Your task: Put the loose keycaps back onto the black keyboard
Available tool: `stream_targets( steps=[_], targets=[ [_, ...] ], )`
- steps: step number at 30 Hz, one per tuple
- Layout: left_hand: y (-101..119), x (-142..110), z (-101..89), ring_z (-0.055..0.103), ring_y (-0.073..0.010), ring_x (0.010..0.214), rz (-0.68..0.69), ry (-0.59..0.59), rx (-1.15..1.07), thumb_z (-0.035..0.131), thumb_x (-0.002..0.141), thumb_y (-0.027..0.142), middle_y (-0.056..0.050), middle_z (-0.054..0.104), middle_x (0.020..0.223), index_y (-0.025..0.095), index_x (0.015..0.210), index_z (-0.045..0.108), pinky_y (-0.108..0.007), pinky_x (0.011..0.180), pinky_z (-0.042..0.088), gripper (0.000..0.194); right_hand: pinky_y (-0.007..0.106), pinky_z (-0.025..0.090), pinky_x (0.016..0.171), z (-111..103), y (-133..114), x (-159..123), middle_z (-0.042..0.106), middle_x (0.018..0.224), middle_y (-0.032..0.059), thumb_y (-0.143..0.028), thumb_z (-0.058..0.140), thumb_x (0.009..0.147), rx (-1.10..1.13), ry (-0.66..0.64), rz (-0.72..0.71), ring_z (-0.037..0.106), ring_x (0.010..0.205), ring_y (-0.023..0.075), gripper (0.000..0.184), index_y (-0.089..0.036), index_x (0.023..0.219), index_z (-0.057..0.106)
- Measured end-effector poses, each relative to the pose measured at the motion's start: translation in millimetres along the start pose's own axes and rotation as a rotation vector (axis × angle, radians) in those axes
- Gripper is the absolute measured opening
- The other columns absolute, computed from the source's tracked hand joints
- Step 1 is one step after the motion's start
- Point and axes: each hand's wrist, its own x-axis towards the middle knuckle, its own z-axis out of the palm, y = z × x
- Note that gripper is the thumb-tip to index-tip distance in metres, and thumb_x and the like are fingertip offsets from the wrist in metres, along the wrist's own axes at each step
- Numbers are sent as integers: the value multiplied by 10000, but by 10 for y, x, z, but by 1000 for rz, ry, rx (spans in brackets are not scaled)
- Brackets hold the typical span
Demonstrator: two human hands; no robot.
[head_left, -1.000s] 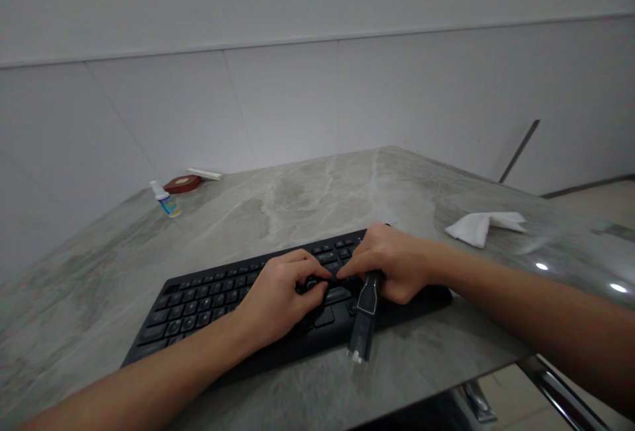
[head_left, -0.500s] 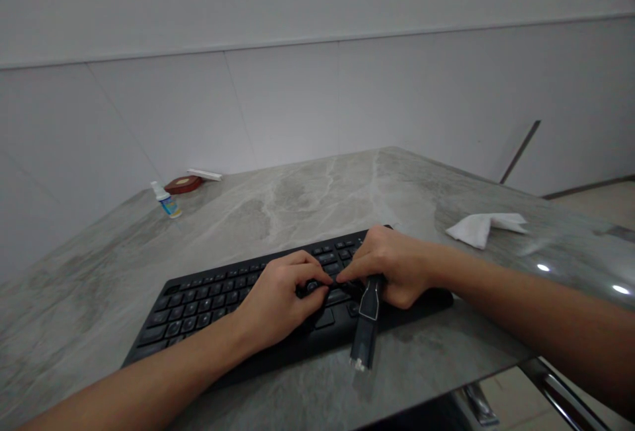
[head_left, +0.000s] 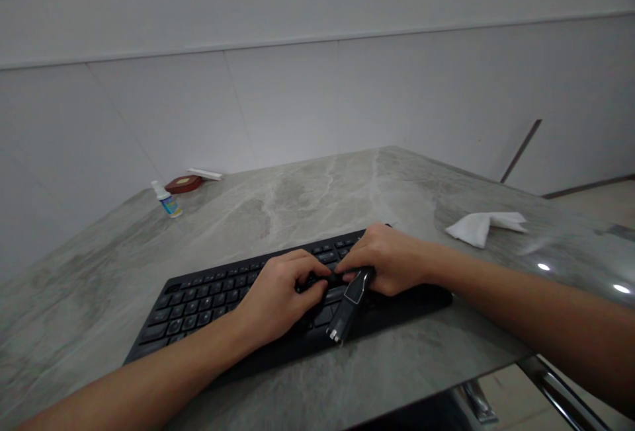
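A black keyboard lies at a slant on the grey marbled table. Over its middle-right keys my left hand is closed, thumb and index finger curled toward each other. Whatever sits between those fingertips is too dark and small to name. Just to the right, my right hand grips a black handheld tool with a silver outline on its body and a pale, metallic-looking tip. That tip points down toward me over the keyboard's front edge. The fingertips of both hands nearly meet, and the tool's other end is hidden in my right hand.
A small white spray bottle with a blue label stands at the back left. Beside it are a reddish-brown case and a thin white strip. A crumpled white tissue lies to the right. The table's front edge runs below my right forearm.
The black tool has swung so that its pale tip moved left and up, from the table in front onto the keyboard's front edge. My right hand has shifted slightly left; my left hand barely moved.
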Motion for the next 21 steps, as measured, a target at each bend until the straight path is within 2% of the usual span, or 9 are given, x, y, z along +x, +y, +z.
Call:
stream_targets(
  steps=[11,21],
  targets=[
    [-7,-2,-8,626,-153,797,53,-4,-60,632,860,89,-20,703,887,189,867,751,-262,712,461,156,246,450,589,20,69,-31,784,799,41,-100,604,808,38,11,-39,695,651,148,268,-179,1009,763],
    [-39,-19,10,639,-152,812,74,6,-56,685,859,69,-33,691,902,158,850,769,-269,739,490,123,249,403,529,44,60,-23,752,723,43,-88,538,831,38,99,-157,646,570,131,262,-149,971,751]
  ],
)
